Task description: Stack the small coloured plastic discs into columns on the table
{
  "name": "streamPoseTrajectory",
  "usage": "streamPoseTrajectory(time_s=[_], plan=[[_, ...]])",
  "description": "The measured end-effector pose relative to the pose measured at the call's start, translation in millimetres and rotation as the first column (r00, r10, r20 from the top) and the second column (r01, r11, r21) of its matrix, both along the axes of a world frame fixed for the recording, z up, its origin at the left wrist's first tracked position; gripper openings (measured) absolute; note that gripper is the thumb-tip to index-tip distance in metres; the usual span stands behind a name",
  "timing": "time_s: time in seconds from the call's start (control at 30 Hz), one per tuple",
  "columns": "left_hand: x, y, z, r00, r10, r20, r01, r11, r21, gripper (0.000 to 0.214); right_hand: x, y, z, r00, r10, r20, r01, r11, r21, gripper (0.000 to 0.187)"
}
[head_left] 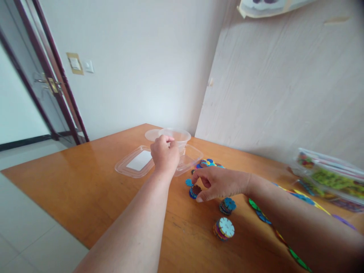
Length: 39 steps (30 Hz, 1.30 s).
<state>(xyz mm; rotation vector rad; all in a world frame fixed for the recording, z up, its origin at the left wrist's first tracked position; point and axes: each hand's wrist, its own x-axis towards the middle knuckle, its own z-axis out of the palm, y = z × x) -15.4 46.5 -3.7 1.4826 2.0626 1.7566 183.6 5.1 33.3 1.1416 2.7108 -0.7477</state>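
Note:
My left hand (pixel 165 154) is closed, its fingers curled in front of a clear plastic bowl (pixel 183 135). Whether it pinches the rim or something small is hidden from me. Over the table, my right hand (pixel 220 184) has thumb and index finger apart around a short stack of slotted plastic discs (pixel 195 190) with a brown one on top. A single blue disc (pixel 189 182) lies beside that stack. Closer to me stand a stack topped by a blue flower-shaped disc (pixel 229 204) and another topped by a pale disc (pixel 226 227).
Behind my right hand is a pile of mixed discs (pixel 209 163). A clear lid with a white label (pixel 139 160) lies left of a clear tray (pixel 195 154). Linked colored discs (pixel 263 217) run under my right forearm. A full plastic box (pixel 332 176) sits at right.

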Motion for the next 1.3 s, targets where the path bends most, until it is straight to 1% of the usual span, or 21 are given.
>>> streamPoseTrajectory(time_s=[0.07, 0.13, 0.23, 0.3, 0.33, 0.37, 0.5, 0.57, 0.67, 0.73, 0.8, 0.9, 0.97, 1.13, 1.2, 1.3], plan=[[0, 0, -0.3, 1.000, -0.001, -0.001, 0.001, 1.000, 0.003, 0.017, 0, 0, -2.3, 1.000, 0.003, -0.004, -0.003, 1.000, 0.000, 0.044], [0, -1, -0.6, 1.000, -0.002, -0.001, 0.002, 1.000, 0.006, 0.017, 1, 1, -1.7, 1.000, -0.011, -0.017, 0.011, 1.000, 0.004, 0.043], [0, -1, -0.9, 1.000, -0.001, 0.000, 0.001, 1.000, 0.005, 0.017, 4, 3, 3.0, 0.994, -0.101, -0.039, 0.099, 0.994, -0.053, 0.047], [0, 0, -1.2, 1.000, -0.001, -0.001, 0.001, 1.000, 0.006, 0.017, 4, 5, 6.1, 0.986, -0.164, -0.038, 0.159, 0.982, -0.097, 0.039], [0, 0, -1.5, 1.000, -0.002, -0.002, 0.002, 1.000, 0.009, 0.017, 3, 7, 7.1, 0.984, -0.175, -0.029, 0.171, 0.980, -0.098, 0.036], [0, 1, -1.7, 1.000, -0.001, -0.002, 0.001, 1.000, 0.010, 0.017, 2, 8, 7.9, 0.986, -0.167, -0.016, 0.165, 0.983, -0.082, 0.037], [-1, 2, -3.1, 1.000, 0.002, 0.000, -0.002, 1.000, 0.002, 0.016, -7, 12, 8.9, 0.996, -0.066, 0.063, 0.065, 0.998, 0.012, 0.047], [-1, 2, -3.6, 1.000, 0.002, 0.000, -0.002, 1.000, 0.006, 0.016, -9, 11, 9.8, 0.994, -0.038, 0.106, 0.033, 0.998, 0.047, 0.049], [-1, 1, -3.3, 1.000, 0.005, 0.000, -0.005, 1.000, 0.006, 0.016, -8, 9, 11.8, 0.985, -0.032, 0.169, 0.015, 0.994, 0.105, 0.049], [-1, 0, -2.7, 1.000, 0.002, -0.001, -0.002, 1.000, 0.005, 0.017, -2, 10, 11.9, 0.981, -0.053, 0.189, 0.030, 0.992, 0.120, 0.048], [-1, 0, -2.2, 1.000, -0.004, -0.002, 0.004, 1.000, 0.008, 0.017, 6, 13, 10.0, 0.980, -0.075, 0.184, 0.057, 0.993, 0.101, 0.043], [-1, 0, -2.3, 1.000, -0.013, -0.004, 0.013, 1.000, 0.010, 0.016, 20, 19, 4.9, 0.982, -0.095, 0.162, 0.089, 0.995, 0.047, 0.030], [-1, 1, -2.7, 1.000, -0.013, -0.005, 0.013, 1.000, 0.007, 0.016, 26, 21, 1.7, 0.983, -0.114, 0.146, 0.114, 0.993, 0.014, 0.024], [-1, 2, -2.8, 1.000, 0.000, -0.009, 0.000, 1.000, 0.006, 0.016, 28, 22, -3.6, 0.987, -0.115, 0.116, 0.122, 0.991, -0.054, 0.031], [-1, 1, -2.5, 1.000, -0.003, -0.016, 0.003, 1.000, 0.011, 0.016, 27, 22, -5.8, 0.988, -0.117, 0.098, 0.126, 0.987, -0.095, 0.028], [-1, 1, -2.3, 1.000, -0.006, -0.019, 0.006, 1.000, 0.014, 0.016, 26, 23, -9.4, 0.986, -0.155, 0.062, 0.164, 0.971, -0.175, 0.024]])
